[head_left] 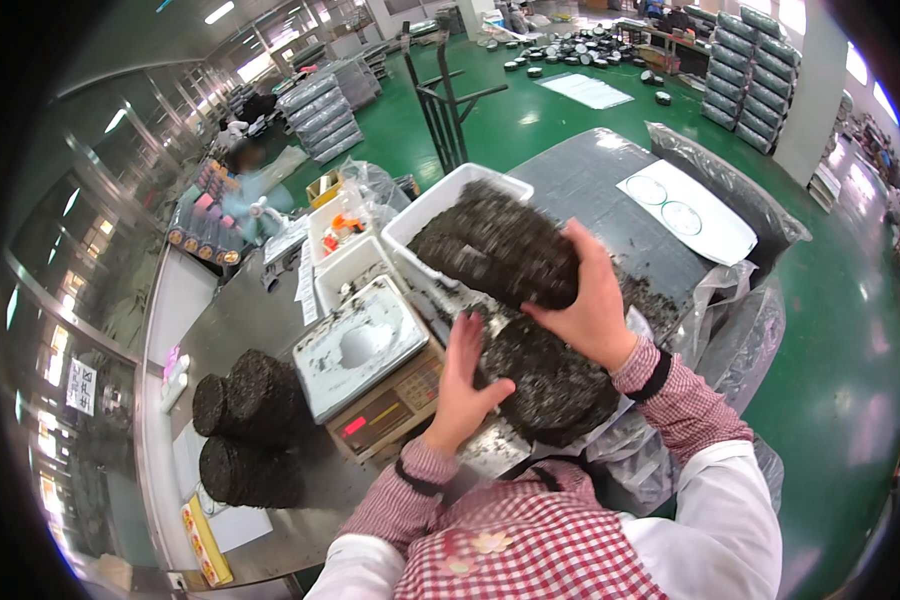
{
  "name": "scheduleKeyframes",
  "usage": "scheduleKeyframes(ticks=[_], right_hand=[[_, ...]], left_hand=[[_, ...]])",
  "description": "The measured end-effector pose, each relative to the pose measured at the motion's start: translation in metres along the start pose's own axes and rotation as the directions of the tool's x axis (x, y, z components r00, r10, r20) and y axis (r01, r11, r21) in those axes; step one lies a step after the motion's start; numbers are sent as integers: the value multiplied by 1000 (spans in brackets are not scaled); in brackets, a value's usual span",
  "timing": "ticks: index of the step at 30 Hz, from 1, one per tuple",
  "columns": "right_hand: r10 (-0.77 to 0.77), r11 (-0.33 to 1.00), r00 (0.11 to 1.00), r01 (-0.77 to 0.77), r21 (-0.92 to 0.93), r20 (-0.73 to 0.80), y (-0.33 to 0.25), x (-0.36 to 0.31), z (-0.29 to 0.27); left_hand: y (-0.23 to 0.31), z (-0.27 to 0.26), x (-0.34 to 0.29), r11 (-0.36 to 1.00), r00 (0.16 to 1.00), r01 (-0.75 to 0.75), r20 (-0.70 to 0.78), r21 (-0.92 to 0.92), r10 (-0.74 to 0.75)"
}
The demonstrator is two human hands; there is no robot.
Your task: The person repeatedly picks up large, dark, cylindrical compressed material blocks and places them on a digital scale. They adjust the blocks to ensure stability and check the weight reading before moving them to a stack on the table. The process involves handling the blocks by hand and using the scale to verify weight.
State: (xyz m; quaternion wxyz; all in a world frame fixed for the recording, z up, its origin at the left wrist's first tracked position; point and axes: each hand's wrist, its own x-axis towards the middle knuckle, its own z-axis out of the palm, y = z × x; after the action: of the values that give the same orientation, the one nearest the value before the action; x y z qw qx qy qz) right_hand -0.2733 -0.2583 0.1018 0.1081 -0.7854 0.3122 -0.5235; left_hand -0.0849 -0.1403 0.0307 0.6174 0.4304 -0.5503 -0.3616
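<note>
My right hand [592, 308] grips the end of a thick, dark, flaky slab [500, 245], blurred by motion, tilted over a white plastic tub [402, 232]. Whether the slab is one piece or several layers I cannot tell. My left hand [462, 385] is empty, its fingers apart and pointing up, beside a dark round cake [550, 385] of the same flaky stuff. That cake lies below my right hand, close to my apron. Left of my left hand stands a weighing scale [365, 345] with a white tray on top; nothing lies on the tray.
More dark round cakes [250, 430] are stacked left of the scale. White bins [345, 245] with orange items stand behind it. A white sheet with two circles [685, 210] lies at the right, near plastic bags [720, 330]. A hand truck [440, 100] stands beyond; a person [255, 185] works far left.
</note>
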Motion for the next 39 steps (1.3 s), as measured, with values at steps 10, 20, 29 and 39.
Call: scheduleKeyframes(ticks=[10, 20, 29, 39], right_hand=[[138, 963, 972, -177, 202, 193, -128, -83, 74], [270, 953, 928, -296, 69, 256, -185, -143, 105], [581, 775, 778, -619, 128, 241, -184, -165, 104], [349, 768, 925, -189, -612, 152, -123, -167, 67]], left_hand=[[2, -75, -43, 826, 984, 139, -18, -547, -177], [-14, -132, -106, 941, 981, 184, -6, -283, -194], [-29, -166, -133, 977, 974, 206, -81, -57, -210], [-22, -208, -134, 596, 869, 353, 16, -721, -495]])
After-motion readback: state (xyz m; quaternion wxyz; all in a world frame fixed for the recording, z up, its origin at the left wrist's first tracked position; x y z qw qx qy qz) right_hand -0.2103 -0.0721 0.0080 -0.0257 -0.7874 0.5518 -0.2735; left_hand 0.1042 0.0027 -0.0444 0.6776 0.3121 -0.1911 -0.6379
